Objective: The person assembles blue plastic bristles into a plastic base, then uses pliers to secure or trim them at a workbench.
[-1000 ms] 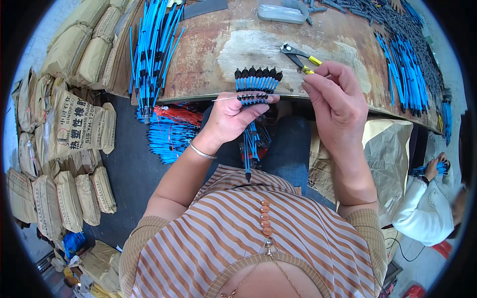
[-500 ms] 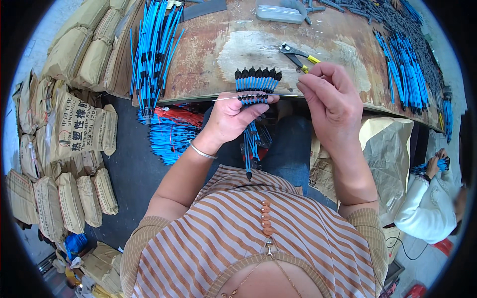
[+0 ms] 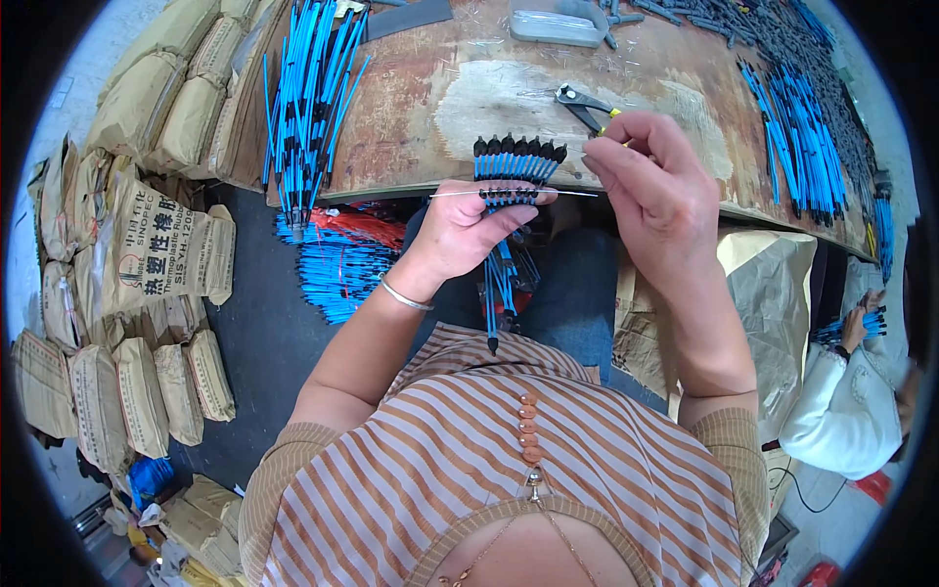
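My left hand (image 3: pixel 465 235) is closed around a row of blue rods (image 3: pixel 518 168) with black tips, held upright side by side just off the table's near edge. A thin straight metal wire (image 3: pixel 577 194) runs crosswise along the row's black lower parts and sticks out on both sides. More black-tipped blue rods (image 3: pixel 505 289) hang below this hand, over my lap. My right hand (image 3: pixel 660 191) is raised to the right of the wire's end, thumb and fingers pinched together. Whether anything is between its fingertips I cannot make out. Pincers (image 3: pixel 583 106) with yellow grips lie behind it, partly covered.
On the worn wooden table (image 3: pixel 411 127) are a clear plastic box (image 3: pixel 558 23), bundles of blue rods (image 3: pixel 308 98) and a heap of dark grey pieces (image 3: pixel 782 49). Paper sacks (image 3: pixel 127 411) are stacked at left. A co-worker in a white sleeve (image 3: pixel 846 411) sits at right.
My right hand has risen slightly and now hides more of the pincers' yellow grips. My left hand still grips the row of rods, shifted slightly right in view.
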`<state>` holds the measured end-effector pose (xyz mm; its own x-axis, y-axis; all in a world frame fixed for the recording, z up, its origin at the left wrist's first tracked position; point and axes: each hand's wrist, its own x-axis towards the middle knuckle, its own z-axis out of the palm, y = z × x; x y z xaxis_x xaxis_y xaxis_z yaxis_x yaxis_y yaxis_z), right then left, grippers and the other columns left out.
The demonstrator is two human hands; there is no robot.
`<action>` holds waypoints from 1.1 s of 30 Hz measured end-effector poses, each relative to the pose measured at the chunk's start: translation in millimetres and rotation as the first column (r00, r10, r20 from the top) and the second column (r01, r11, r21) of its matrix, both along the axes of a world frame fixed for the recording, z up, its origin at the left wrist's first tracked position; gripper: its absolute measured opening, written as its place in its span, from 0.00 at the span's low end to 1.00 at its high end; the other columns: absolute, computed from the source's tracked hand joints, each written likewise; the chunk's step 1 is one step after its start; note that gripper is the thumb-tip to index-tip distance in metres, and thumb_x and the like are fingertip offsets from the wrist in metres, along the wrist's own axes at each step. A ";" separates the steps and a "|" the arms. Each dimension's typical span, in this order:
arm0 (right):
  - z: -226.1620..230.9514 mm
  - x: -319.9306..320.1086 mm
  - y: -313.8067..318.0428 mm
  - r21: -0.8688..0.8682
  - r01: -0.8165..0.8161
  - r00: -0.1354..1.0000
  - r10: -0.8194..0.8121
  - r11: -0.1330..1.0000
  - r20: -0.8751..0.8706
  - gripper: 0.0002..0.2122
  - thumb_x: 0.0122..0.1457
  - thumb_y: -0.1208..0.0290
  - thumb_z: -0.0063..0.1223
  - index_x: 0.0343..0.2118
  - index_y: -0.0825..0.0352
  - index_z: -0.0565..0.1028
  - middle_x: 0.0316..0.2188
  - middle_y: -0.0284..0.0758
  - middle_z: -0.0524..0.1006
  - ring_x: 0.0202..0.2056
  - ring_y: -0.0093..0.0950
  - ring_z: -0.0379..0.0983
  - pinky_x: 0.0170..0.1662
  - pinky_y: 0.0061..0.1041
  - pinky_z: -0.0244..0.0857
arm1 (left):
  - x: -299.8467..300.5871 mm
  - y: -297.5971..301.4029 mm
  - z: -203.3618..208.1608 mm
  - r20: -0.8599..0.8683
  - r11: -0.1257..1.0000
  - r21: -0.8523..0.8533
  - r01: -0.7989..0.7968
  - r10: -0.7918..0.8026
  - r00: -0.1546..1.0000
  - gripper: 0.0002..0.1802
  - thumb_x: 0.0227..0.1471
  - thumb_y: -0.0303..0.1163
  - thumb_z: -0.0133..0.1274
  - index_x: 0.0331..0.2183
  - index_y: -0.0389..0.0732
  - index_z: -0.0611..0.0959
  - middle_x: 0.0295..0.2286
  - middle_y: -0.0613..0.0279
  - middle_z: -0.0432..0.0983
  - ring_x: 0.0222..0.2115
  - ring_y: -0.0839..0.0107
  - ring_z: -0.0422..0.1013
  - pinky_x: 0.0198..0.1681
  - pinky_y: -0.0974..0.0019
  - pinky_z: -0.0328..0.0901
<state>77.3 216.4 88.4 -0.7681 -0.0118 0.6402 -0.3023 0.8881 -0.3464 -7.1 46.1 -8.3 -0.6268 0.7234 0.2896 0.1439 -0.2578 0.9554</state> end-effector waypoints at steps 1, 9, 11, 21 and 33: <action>0.1 -1.2 0.8 0.004 -0.016 1.000 0.016 1.000 0.003 0.07 0.44 0.83 0.56 0.28 0.70 0.75 0.27 0.34 0.71 0.25 0.26 0.70 0.27 0.20 0.63 | -0.1 -0.5 0.2 0.015 1.000 0.008 0.006 -0.006 1.000 0.12 0.45 0.21 0.53 0.36 0.38 0.81 0.32 0.61 0.78 0.34 0.74 0.73 0.40 0.72 0.66; 0.0 -9.3 4.7 -0.191 -0.138 0.989 0.147 0.972 0.033 0.07 0.44 0.84 0.56 0.28 0.70 0.74 0.27 0.34 0.71 0.26 0.26 0.69 0.27 0.19 0.63 | -2.3 -1.5 4.8 -0.021 1.000 -0.008 0.020 -0.020 1.000 0.11 0.46 0.21 0.53 0.36 0.37 0.81 0.33 0.62 0.78 0.35 0.75 0.73 0.40 0.72 0.66; 2.0 -9.1 3.4 -0.126 -0.116 0.993 0.119 0.985 0.015 0.07 0.44 0.84 0.56 0.28 0.70 0.74 0.27 0.34 0.71 0.26 0.26 0.69 0.28 0.19 0.63 | -2.0 -2.4 6.0 0.002 1.000 -0.019 0.018 -0.018 1.000 0.11 0.46 0.21 0.53 0.36 0.37 0.81 0.33 0.62 0.78 0.35 0.75 0.73 0.40 0.72 0.66; 5.5 -9.7 0.9 -0.074 -0.121 0.992 0.123 0.990 0.014 0.07 0.44 0.83 0.56 0.28 0.70 0.74 0.27 0.35 0.71 0.26 0.27 0.70 0.29 0.20 0.63 | -1.0 -2.6 11.3 -0.003 0.997 -0.051 0.062 -0.062 0.998 0.11 0.44 0.16 0.49 0.34 0.31 0.78 0.33 0.52 0.77 0.39 0.64 0.72 0.45 0.64 0.64; 11.3 -17.4 5.3 -0.033 -0.221 0.975 0.221 0.975 0.005 0.07 0.44 0.83 0.55 0.29 0.70 0.75 0.28 0.35 0.72 0.28 0.28 0.70 0.29 0.20 0.64 | -1.0 -4.6 14.8 0.101 0.998 -0.041 0.042 -0.037 0.994 0.09 0.48 0.24 0.53 0.35 0.33 0.80 0.34 0.57 0.78 0.36 0.72 0.72 0.43 0.69 0.65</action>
<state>59.9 221.7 99.7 -0.7542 -0.1612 0.6365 -0.4867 0.7880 -0.3771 -8.1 41.6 6.5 -0.6217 0.7586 0.1948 0.0374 -0.2197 0.9749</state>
